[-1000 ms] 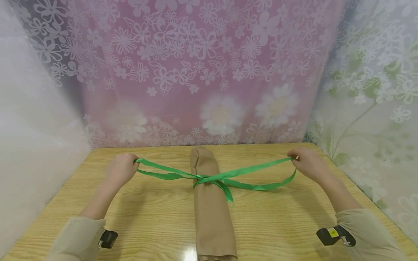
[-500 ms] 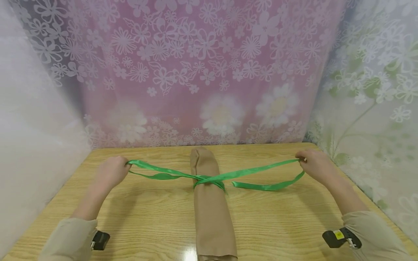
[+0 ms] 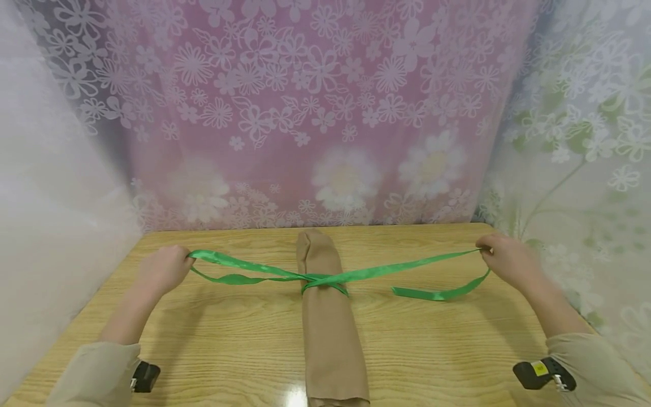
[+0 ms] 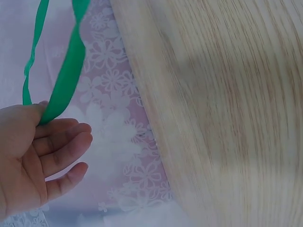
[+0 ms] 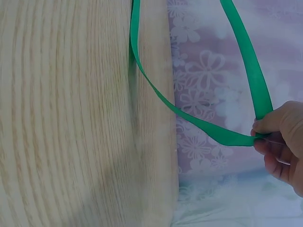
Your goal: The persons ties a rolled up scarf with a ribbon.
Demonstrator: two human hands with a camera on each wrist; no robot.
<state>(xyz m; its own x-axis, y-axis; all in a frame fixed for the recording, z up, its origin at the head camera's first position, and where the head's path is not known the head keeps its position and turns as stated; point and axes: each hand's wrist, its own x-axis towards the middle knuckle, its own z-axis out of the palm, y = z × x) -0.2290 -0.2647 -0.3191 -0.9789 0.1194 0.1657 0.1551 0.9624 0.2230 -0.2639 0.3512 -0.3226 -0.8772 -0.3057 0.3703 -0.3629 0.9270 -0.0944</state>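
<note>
A rolled brown cloth [image 3: 333,339] lies lengthwise on the table, with a green ribbon [image 3: 376,273] wrapped around its upper part and crossing on top. Out to the left, my left hand [image 3: 165,268] pinches one side of the ribbon between thumb and forefinger; in the left wrist view the other fingers of that left hand [image 4: 42,156] are loosely bent. On the far right my right hand [image 3: 511,261] pinches the other side. Its loose end hangs below and points back toward the cloth. The right wrist view has the ribbon [image 5: 253,71] folding at the thumb and forefinger.
The wooden table [image 3: 244,350] reaches back to a pink floral curtain [image 3: 305,113]. Pale sheets hang at both sides, the right sheet [image 3: 585,169] patterned with flowers. A dark wrist camera [image 3: 544,373] sits by each sleeve.
Both hands have moved outward, away from the cloth, drawing the ribbon longer on each side. The ribbon's loose right end has slid off the cloth to the right, and the crossing looks tighter.
</note>
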